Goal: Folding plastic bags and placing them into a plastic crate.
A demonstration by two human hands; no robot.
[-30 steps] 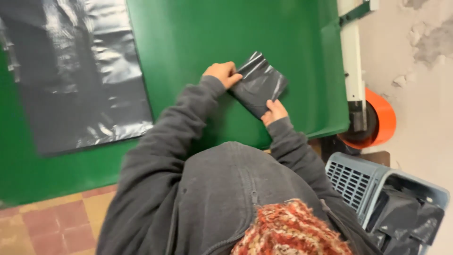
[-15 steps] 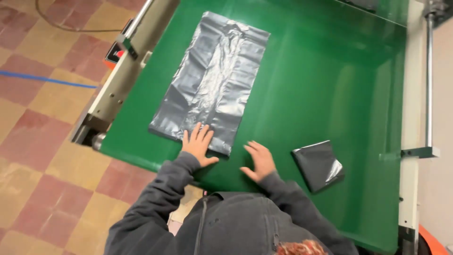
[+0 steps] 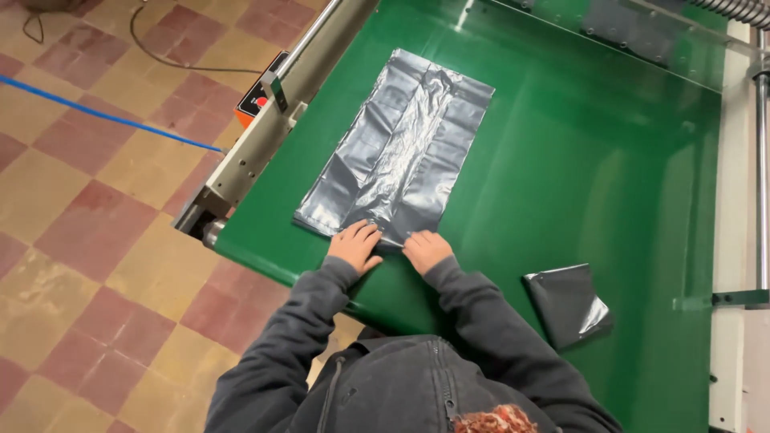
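Observation:
A flat grey plastic bag (image 3: pixel 397 152) lies lengthwise on the green conveyor belt (image 3: pixel 593 168). My left hand (image 3: pixel 355 244) and my right hand (image 3: pixel 427 250) sit side by side at the bag's near edge, fingers curled down onto it. A second grey bag, folded into a small square (image 3: pixel 568 305), lies on the belt to the right of my right arm, apart from both hands. My grey hooded sleeves fill the bottom of the view.
The conveyor's metal side rail (image 3: pixel 273 120) runs along the left, with an orange-and-black box (image 3: pixel 258 98) on it. A white frame (image 3: pixel 734 240) borders the right side. A blue line (image 3: pixel 104 116) and a cable cross the tiled floor (image 3: pixel 88 240) on the left.
My right hand has moved left from the bare belt onto the flat bag's near edge, beside my left hand. The view has shifted closer over the bag.

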